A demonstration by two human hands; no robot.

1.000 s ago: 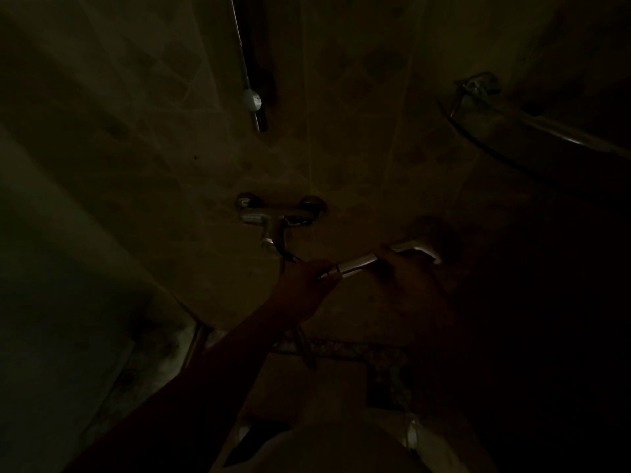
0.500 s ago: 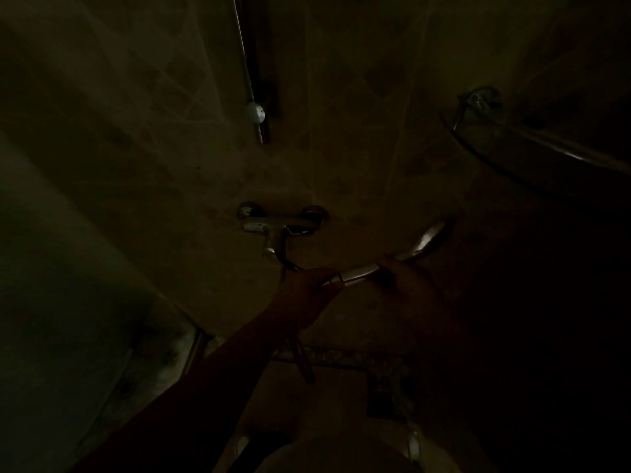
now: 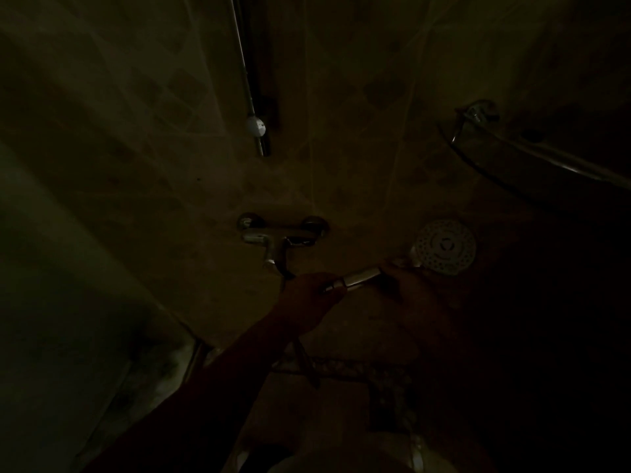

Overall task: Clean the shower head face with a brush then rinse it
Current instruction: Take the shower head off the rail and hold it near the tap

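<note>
1. The shower head (image 3: pixel 445 247), nozzle face toward the camera, is below right of the mixer tap (image 3: pixel 280 235).
2. Left hand (image 3: pixel 312 302) grips its chrome handle's base; right hand (image 3: pixel 409 288) grips nearer the head.
3. It looks rigid, light and probably slippery; holding the handle suits it.

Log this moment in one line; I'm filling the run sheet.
left hand grips shower head handle | right hand too | face toward camera | brush unseen

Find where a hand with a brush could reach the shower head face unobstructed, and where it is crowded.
Free: over the shower head face, bordered by bare tiled wall above. Crowded: the handle, gripped by the left hand and right hand, below the mixer tap.
</note>
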